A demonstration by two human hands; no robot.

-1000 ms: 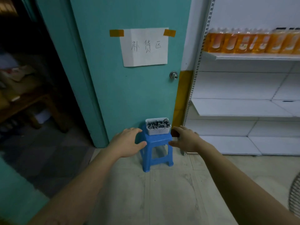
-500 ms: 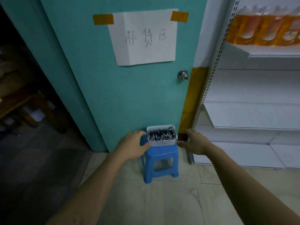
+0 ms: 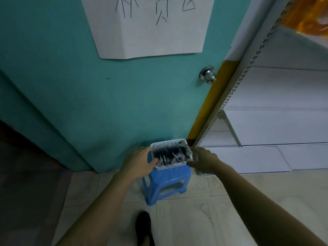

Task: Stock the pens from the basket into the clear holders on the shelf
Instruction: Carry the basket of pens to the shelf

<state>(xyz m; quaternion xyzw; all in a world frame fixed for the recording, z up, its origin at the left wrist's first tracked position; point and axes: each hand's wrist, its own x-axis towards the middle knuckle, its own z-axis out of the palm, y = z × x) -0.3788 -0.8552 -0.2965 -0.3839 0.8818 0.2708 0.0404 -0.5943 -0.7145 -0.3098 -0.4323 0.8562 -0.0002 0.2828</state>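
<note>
Left hand (image 3: 140,162) grips the pen basket (image 3: 169,168) by its left rim atop the blue stool (image 3: 168,177); right hand (image 3: 204,161), fingers spread, flanks it, likely to lift.

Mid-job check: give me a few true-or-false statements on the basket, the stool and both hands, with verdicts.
1. The basket sits on a blue stool. True.
2. The basket is empty. False: it is full of pens.
3. The left hand is at the basket's left side, thumb over its rim. True.
4. The right hand holds a pen. False: it holds nothing, its fingers straight beside the basket's right side.
5. The stool stands before a red door. False: the door is teal.
</note>
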